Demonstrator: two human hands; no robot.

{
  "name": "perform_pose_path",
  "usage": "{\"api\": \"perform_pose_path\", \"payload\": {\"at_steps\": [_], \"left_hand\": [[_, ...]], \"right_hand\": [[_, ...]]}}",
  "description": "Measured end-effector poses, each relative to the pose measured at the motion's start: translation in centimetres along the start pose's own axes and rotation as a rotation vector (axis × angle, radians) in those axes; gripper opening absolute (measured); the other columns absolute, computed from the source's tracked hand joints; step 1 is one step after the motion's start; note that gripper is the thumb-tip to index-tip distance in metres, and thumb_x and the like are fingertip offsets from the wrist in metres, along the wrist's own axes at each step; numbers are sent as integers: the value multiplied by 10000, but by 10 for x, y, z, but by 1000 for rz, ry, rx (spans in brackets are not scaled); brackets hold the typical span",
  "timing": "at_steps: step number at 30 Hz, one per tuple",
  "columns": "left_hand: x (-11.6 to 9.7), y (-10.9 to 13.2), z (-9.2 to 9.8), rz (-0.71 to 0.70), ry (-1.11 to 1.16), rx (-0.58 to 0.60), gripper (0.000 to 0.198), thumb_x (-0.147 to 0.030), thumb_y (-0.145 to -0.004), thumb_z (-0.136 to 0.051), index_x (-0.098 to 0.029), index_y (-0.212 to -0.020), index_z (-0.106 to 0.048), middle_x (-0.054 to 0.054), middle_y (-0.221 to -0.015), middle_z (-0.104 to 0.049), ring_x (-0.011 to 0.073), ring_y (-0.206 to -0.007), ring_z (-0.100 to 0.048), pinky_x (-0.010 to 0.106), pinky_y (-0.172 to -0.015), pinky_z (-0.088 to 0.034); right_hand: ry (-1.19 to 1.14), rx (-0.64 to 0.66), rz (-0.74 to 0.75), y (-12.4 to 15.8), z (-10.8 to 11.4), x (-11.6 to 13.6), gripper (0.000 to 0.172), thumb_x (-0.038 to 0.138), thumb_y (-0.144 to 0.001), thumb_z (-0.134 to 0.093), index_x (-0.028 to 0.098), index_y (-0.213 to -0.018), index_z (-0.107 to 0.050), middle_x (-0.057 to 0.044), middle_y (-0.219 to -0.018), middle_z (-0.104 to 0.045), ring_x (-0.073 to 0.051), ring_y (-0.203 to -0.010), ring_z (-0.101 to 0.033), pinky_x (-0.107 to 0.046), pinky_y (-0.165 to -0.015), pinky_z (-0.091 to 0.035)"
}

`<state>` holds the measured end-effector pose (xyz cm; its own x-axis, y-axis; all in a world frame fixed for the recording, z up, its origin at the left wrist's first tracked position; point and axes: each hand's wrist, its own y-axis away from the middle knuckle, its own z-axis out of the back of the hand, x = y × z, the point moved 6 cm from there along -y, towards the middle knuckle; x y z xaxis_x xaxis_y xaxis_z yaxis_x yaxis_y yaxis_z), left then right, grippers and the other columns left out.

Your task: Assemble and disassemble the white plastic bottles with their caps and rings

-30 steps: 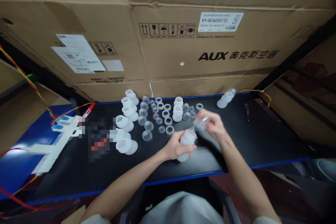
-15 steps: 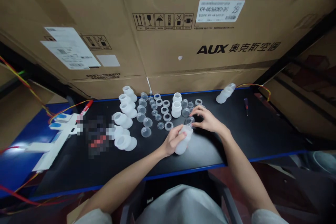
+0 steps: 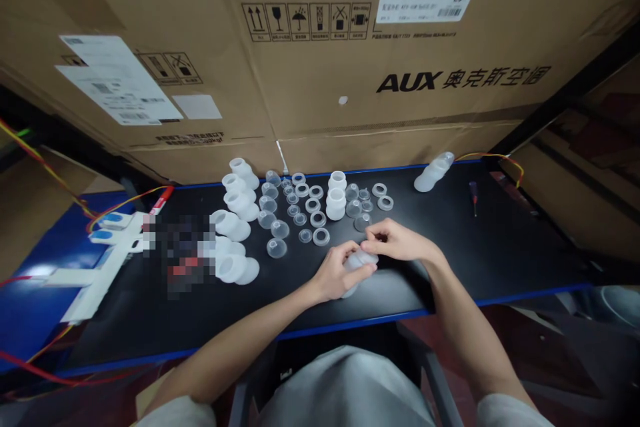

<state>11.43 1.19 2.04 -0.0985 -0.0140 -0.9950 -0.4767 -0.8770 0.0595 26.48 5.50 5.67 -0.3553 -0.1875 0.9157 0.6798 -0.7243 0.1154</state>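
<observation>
My left hand (image 3: 334, 275) is wrapped round a frosted baby bottle (image 3: 351, 289), tilted with its neck toward the upper right. The fingers of my right hand (image 3: 393, 240) are pinched together at the bottle's neck. Whatever lies between those fingertips is too small and covered to make out. Just beyond them sits a clear dome cap (image 3: 363, 221). Two white bottles (image 3: 337, 203) stand upright behind my hands. To their right are more clear domes (image 3: 353, 207), small disc-like pieces (image 3: 366, 205) and two rings (image 3: 385, 203).
At left lie several paired white bottles (image 3: 233, 268), with columns of dome caps (image 3: 277, 247), small discs (image 3: 305, 235) and rings (image 3: 321, 236) beside them. A capped bottle (image 3: 434, 172) and a screwdriver (image 3: 474, 199) are at right. A large carton (image 3: 320, 80) walls the back.
My right hand has moved down and closed in on the bottle's neck. My left fingers have shifted up around its top. The view has tilted slightly, and a ring behind my right hand is uncovered.
</observation>
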Motion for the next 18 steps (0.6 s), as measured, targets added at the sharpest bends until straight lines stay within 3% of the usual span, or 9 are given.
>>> {"api": "perform_pose_path", "payload": {"at_steps": [4, 8, 11, 13, 15, 18], "left_hand": [[-1, 0, -1, -4, -9, -18, 384, -519, -877, -801, -166, -929, -660, -7, -763, -630, 128, -672, -513, 259, -635, -366], [-8, -1, -3, -36, 126, 69, 447, -551, -879, -804, -147, -1030, -685, 10, -775, -654, 135, -663, -559, 257, -624, -396], [-11, -3, 2, -29, 220, 80, 526, -637, -877, -788, -146, -1016, -662, 18, -739, -655, 140, -609, -584, 255, -580, -400], [-10, -4, 8, -23, 282, 66, 572, -699, -901, -726, -147, -1028, -644, 28, -725, -656, 156, -571, -607, 264, -549, -413], [-7, -4, 15, -43, 295, 60, 604, -734, -944, -636, -142, -1065, -651, 42, -724, -658, 175, -558, -619, 286, -544, -436], [-9, -3, 24, -200, 131, 67, 661, -747, -992, -522, -126, -1127, -701, 108, -860, -716, 226, -731, -678, 348, -695, -515]], "right_hand": [[-43, 26, -20, 4, 1, 4, 630, 661, -1045, -610, 175, -655, -520, 54, -602, -380, -88, -582, -302, -244, -517, -232], [-367, 56, -3, -1, -11, 0, 629, 669, -1001, -682, 188, -631, -513, 66, -519, -389, -69, -470, -279, -247, -444, -177], [-635, 0, 15, -14, -21, -4, 685, 733, -915, -746, 226, -586, -422, 96, -441, -293, -60, -379, -203, -252, -398, -129], [-751, -154, 57, -19, -13, -5, 720, 751, -894, -745, 251, -577, -335, 106, -427, -210, -71, -372, -162, -256, -382, -147], [-762, -419, 116, -14, 13, -7, 701, 750, -938, -673, 264, -603, -294, 95, -446, -186, -95, -394, -164, -265, -385, -194], [-528, -819, 178, 13, 62, -13, 605, 760, -973, -609, 268, -670, -429, 53, -511, -349, -136, -442, -315, -290, -432, -301]]}}
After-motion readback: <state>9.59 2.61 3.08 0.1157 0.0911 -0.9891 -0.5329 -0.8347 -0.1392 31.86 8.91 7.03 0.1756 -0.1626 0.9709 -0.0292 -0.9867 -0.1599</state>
